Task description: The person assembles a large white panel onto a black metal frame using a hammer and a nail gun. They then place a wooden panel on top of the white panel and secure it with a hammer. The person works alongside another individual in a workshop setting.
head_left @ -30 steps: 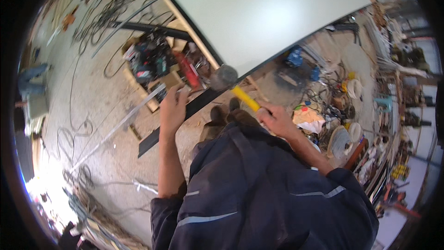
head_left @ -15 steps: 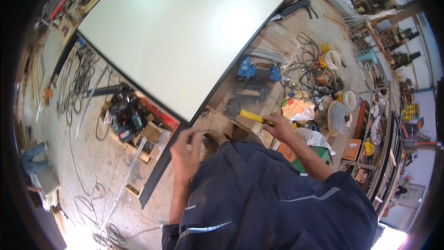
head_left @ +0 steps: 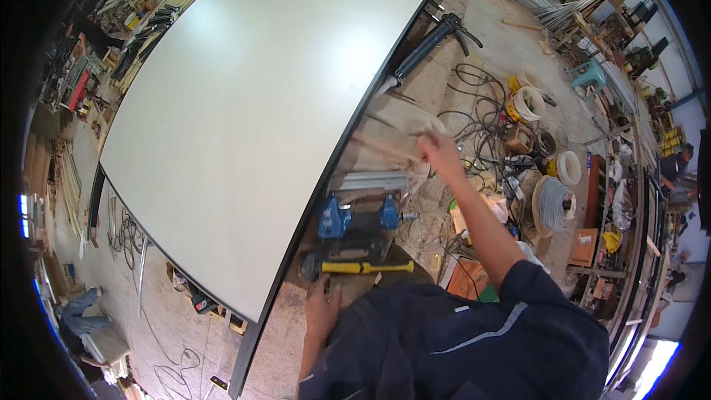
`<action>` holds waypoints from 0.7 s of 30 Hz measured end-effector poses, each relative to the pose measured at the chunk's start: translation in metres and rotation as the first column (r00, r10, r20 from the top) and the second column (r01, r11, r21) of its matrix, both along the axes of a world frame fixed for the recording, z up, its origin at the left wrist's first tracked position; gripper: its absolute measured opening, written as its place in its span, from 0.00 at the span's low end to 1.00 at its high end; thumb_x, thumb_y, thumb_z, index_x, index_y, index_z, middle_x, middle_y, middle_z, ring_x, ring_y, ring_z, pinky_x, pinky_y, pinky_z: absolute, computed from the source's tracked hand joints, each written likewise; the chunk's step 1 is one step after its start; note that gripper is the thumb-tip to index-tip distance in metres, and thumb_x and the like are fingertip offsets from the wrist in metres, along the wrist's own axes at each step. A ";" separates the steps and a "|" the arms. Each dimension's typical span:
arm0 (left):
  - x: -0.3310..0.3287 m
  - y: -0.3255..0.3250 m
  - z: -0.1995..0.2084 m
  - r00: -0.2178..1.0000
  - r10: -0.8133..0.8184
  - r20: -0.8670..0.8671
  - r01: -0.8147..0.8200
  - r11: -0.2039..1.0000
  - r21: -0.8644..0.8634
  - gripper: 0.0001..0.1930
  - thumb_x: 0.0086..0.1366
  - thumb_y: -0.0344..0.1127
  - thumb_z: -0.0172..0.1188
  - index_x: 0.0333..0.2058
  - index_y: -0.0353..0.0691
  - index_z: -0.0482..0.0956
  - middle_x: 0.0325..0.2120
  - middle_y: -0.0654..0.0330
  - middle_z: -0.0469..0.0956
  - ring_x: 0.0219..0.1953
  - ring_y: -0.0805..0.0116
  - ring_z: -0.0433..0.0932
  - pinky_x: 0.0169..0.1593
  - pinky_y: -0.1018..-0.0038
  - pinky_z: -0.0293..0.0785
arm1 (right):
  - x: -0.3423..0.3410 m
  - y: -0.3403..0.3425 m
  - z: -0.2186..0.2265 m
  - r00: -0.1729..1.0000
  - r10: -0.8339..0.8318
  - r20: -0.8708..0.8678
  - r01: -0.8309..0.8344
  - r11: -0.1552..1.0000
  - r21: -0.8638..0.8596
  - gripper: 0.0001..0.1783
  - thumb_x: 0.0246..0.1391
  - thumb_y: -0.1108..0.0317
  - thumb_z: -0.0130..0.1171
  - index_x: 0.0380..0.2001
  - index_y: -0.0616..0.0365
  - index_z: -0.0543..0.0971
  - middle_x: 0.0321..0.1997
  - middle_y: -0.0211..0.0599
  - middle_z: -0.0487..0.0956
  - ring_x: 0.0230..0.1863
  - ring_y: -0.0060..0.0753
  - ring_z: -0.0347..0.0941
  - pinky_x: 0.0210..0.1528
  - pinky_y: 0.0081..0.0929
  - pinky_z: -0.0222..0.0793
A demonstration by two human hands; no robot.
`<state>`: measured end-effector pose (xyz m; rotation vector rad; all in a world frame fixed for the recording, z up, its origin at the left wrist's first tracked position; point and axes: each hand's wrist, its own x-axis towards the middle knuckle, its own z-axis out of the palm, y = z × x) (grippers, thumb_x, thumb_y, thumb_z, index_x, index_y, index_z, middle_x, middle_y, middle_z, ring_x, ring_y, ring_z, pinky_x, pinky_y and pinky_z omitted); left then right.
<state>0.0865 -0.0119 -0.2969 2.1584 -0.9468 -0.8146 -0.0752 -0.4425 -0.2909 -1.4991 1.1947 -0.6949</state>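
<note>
A mallet with a yellow handle [head_left: 366,267] and a dark head lies beside the white panel [head_left: 222,126], below two blue power tools [head_left: 335,217]. Just under its head is my left hand [head_left: 321,312], fingers raised and slightly apart, with nothing seen in them. My right hand [head_left: 442,157] reaches out past the blue tools, over pale boards beside the panel. Motion smears its fingers, so what they hold, if anything, is unclear. A long black tool with a lever handle [head_left: 429,48] rests farther up along the panel's dark edge.
Tangled black cables [head_left: 474,107] cover the floor to the right, near white buckets [head_left: 527,104] and a spool of grey wire [head_left: 554,206]. A cluttered rack stands at far right. Another person [head_left: 81,315] is at the lower left, and one more [head_left: 675,167] at far right.
My right hand has let go of the mallet, which now lies down, and has moved farther out. My left hand has come lower, near the mallet's head. The view has shifted.
</note>
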 end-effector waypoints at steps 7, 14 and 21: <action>-0.022 -0.026 0.004 0.931 0.359 -0.063 -0.348 0.927 0.140 0.17 0.65 0.35 0.66 0.48 0.29 0.81 0.41 0.44 0.82 0.42 0.54 0.83 0.42 0.63 0.81 | 0.061 -0.249 -0.045 0.919 -0.388 -0.071 0.395 0.908 0.142 0.31 0.58 0.48 0.66 0.44 0.72 0.78 0.27 0.43 0.79 0.20 0.41 0.78 0.23 0.35 0.76; -0.028 -0.043 -0.010 0.921 0.382 0.083 -0.390 0.885 0.254 0.14 0.62 0.37 0.69 0.39 0.31 0.83 0.31 0.44 0.81 0.33 0.52 0.83 0.38 0.64 0.79 | 0.137 -0.307 -0.065 0.747 -0.435 -0.502 0.448 0.888 -0.103 0.51 0.46 0.41 0.70 0.61 0.72 0.65 0.58 0.61 0.77 0.62 0.58 0.73 0.65 0.48 0.67; -0.020 -0.049 0.002 0.923 0.385 0.001 -0.373 0.894 0.249 0.14 0.62 0.37 0.68 0.40 0.32 0.83 0.31 0.45 0.83 0.33 0.53 0.84 0.39 0.63 0.79 | 0.081 -0.342 -0.092 0.856 -0.517 -0.011 0.514 0.848 0.128 0.37 0.39 0.58 0.74 0.48 0.77 0.76 0.47 0.56 0.81 0.44 0.48 0.81 0.45 0.40 0.76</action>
